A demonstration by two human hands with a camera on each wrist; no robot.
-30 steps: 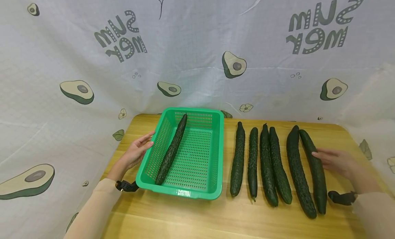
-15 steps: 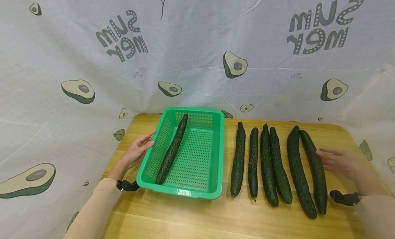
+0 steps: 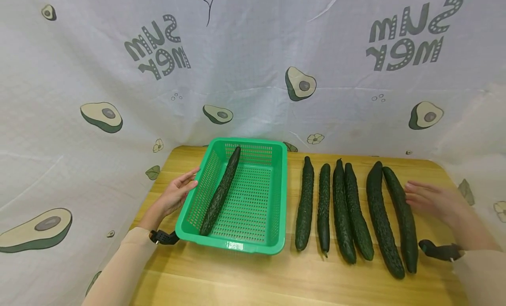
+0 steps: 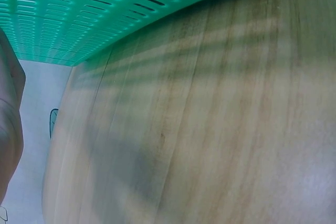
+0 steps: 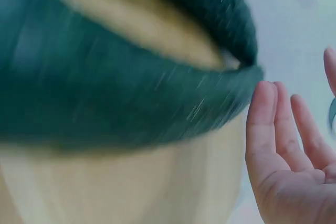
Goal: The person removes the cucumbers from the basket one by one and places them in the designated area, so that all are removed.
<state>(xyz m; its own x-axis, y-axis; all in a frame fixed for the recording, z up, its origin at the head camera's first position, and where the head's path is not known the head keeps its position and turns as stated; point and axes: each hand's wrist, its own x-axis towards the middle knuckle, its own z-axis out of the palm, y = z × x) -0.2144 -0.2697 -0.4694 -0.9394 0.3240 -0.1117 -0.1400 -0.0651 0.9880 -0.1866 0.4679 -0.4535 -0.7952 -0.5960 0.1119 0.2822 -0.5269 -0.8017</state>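
My left hand (image 3: 176,195) lies against the left side of the green plastic basket (image 3: 278,196), fingertips and thumb near its rim. A dark cucumber (image 3: 221,192) lies at a slant inside the basket, by its left wall. On the right, my right hand (image 3: 434,203) hovers beside the rightmost cucumber (image 3: 404,222), holding nothing. The right wrist view shows this hand's fingers (image 5: 260,124) extended, tips close to that cucumber's far end. In the left wrist view, the basket's slotted wall (image 4: 105,9) fills the top, with only an edge of the hand showing.
Several more cucumbers (image 3: 304,205) lie lengthwise in a row on the wooden table (image 3: 221,279), right of the basket. The two rightmost touch or nearly touch at their far ends. A white curtain (image 3: 245,55) printed with avocados hangs behind the table and at its sides.
My right hand has drawn back a little to the right from the rightmost cucumber, its fingertips coming off the top. The left hand and basket stay as they were.
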